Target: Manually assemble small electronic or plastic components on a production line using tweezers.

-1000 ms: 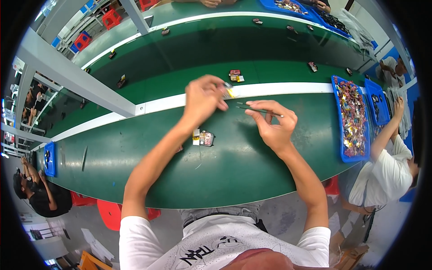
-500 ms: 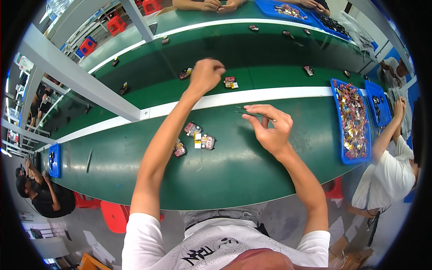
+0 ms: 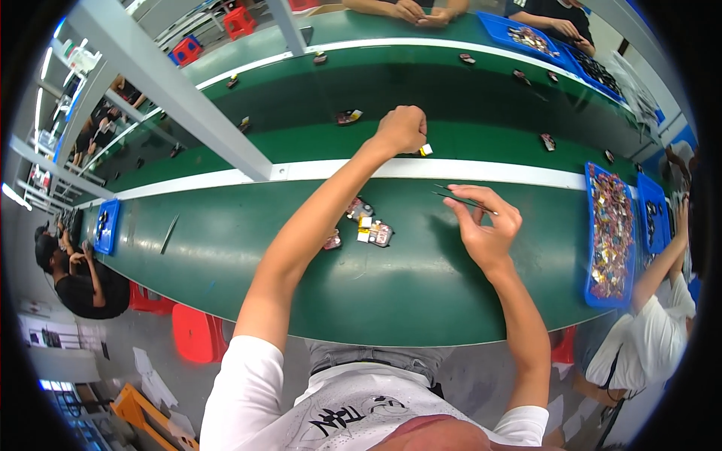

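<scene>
My left hand (image 3: 404, 129) is stretched over the far green belt, its fingers curled down in a closed shape. Their tips are hidden. Just at its lower right edge shows the yellow-and-white part of a small electronic module (image 3: 426, 149), the rest covered by the hand. Over the near green tabletop, my right hand (image 3: 490, 227) pinches thin dark tweezers (image 3: 470, 201), tips pointing left. Between my arms lies a small cluster of black-and-red modules, one with a yellow-and-white tab (image 3: 380, 234); my left forearm partly covers another (image 3: 332, 240).
Another module (image 3: 349, 117) rests on the belt left of my hand, and several more are scattered along it. A blue tray (image 3: 589, 282) full of small parts stands at right. A grey post (image 3: 248, 154) rises at left. Co-workers sit across and on both sides.
My left hand has moved right along the belt, and now partly covers the yellow-and-white module there. My right hand still holds the tweezers. The whole view has shifted.
</scene>
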Demonstrator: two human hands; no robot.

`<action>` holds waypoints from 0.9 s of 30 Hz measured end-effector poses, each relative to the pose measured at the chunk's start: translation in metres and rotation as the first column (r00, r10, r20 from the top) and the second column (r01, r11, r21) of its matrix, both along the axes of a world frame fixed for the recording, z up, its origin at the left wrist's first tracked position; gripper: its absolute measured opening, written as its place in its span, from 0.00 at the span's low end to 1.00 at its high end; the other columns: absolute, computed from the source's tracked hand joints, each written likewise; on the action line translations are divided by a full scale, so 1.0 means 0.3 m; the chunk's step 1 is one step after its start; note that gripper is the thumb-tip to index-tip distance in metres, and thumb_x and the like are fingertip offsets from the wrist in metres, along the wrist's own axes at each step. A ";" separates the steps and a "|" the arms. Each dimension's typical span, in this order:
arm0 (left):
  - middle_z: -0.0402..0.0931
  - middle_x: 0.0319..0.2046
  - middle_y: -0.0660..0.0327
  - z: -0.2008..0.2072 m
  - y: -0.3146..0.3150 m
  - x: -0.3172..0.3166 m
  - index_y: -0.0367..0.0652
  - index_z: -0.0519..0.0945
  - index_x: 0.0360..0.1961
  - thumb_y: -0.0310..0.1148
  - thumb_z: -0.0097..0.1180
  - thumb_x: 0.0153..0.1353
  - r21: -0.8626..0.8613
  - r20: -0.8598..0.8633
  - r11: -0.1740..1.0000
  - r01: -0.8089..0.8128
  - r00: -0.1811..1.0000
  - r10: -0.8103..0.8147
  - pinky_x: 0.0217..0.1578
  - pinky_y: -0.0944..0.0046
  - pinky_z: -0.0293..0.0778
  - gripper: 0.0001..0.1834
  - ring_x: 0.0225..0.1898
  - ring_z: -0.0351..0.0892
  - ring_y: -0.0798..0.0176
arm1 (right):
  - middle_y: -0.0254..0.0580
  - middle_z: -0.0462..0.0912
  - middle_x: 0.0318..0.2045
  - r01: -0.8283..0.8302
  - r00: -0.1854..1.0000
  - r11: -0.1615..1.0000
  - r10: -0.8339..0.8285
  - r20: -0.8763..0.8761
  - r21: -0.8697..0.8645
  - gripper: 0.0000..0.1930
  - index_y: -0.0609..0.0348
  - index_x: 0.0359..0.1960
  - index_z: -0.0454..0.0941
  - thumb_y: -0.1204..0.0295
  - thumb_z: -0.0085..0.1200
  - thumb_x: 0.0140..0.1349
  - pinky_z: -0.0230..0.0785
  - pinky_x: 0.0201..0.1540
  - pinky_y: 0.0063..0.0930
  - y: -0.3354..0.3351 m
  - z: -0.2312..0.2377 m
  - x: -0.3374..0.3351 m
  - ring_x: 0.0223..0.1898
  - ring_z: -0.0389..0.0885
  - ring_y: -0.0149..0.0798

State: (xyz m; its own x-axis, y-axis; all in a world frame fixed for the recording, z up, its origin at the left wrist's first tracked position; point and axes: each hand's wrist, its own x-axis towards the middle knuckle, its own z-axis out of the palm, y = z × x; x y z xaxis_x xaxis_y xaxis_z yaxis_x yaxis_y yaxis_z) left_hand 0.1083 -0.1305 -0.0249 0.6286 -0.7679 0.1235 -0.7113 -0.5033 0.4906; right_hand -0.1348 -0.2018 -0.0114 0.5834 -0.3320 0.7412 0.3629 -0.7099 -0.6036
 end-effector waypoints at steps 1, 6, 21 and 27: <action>0.85 0.29 0.51 0.007 0.016 -0.006 0.38 0.85 0.29 0.27 0.63 0.50 0.002 0.004 1.000 -0.016 1.000 0.016 0.41 0.54 0.81 0.05 0.36 0.86 0.48 | 0.37 0.91 0.33 -0.016 1.000 1.000 0.016 0.004 0.002 0.10 0.60 0.33 0.87 0.83 0.72 0.48 0.57 0.18 0.19 0.000 -0.002 0.002 0.11 0.63 0.23; 0.84 0.30 0.52 0.054 0.099 -0.080 0.38 0.82 0.31 0.28 0.64 0.52 -0.095 0.008 0.995 -0.027 1.000 0.028 0.39 0.52 0.79 0.06 0.36 0.85 0.47 | 0.36 0.91 0.34 0.007 0.999 0.999 -0.006 -0.033 0.034 0.09 0.61 0.33 0.87 0.83 0.71 0.50 0.57 0.18 0.18 -0.003 -0.003 -0.005 0.12 0.63 0.22; 0.82 0.27 0.58 0.075 0.268 -0.416 0.30 0.81 0.43 0.27 0.60 0.67 -0.488 -0.729 0.813 -0.316 0.661 -0.180 0.15 0.73 0.69 0.09 0.19 0.81 0.70 | 0.30 0.83 0.28 -0.066 0.957 0.758 0.232 -0.174 0.648 0.08 0.65 0.35 0.83 0.81 0.70 0.56 0.52 0.22 0.13 -0.022 -0.003 -0.019 0.19 0.62 0.14; 0.82 0.32 0.54 0.062 0.262 -0.447 0.28 0.79 0.45 0.25 0.58 0.69 -0.515 -0.709 0.792 -0.328 0.682 -0.179 0.18 0.71 0.75 0.10 0.23 0.84 0.66 | 0.32 0.84 0.31 -0.033 0.956 0.810 0.196 -0.218 0.586 0.08 0.66 0.34 0.84 0.80 0.71 0.55 0.53 0.22 0.14 -0.008 0.005 -0.021 0.19 0.63 0.15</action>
State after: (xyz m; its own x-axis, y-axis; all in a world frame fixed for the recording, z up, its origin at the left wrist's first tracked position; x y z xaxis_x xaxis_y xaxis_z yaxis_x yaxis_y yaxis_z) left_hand -0.0258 -0.0519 -0.0062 0.7610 -0.6487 0.0090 0.0005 0.0145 0.9999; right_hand -0.1410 -0.2043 -0.0099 0.7843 -0.5644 0.2574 0.1946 -0.1701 -0.9660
